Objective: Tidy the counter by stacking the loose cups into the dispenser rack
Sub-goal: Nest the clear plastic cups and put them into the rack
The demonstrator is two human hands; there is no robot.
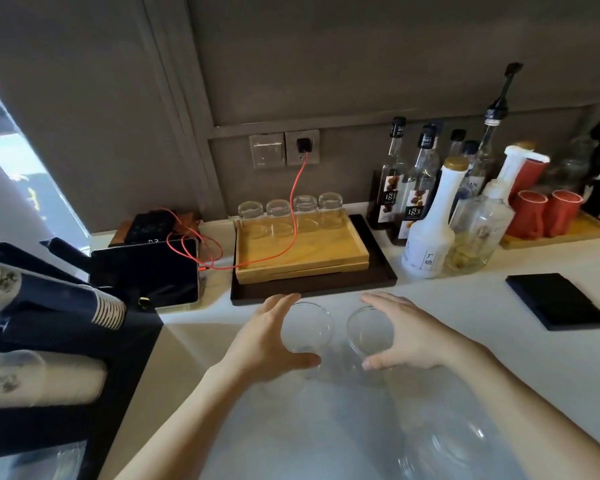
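Two clear cups stand side by side on the white counter (516,362). My left hand (267,341) curls around the left clear cup (307,329), thumb in front and fingers behind its rim. In the same way, my right hand (413,336) wraps the right clear cup (369,329). The dark blue dispenser rack (66,341) sits at the left, holding a sideways stack of striped paper cups (108,311) and a white stack (42,379) below. Another clear glass (458,441) lies blurred near the bottom right, under my right forearm.
Behind the cups, a wooden tray (302,254) on a dark tray carries several upturned glasses (279,211). A black device (146,271) with a red cable (291,209) is at the back left. Syrup bottles (426,216), red cups (548,213) and a black pad (558,301) stand to the right.
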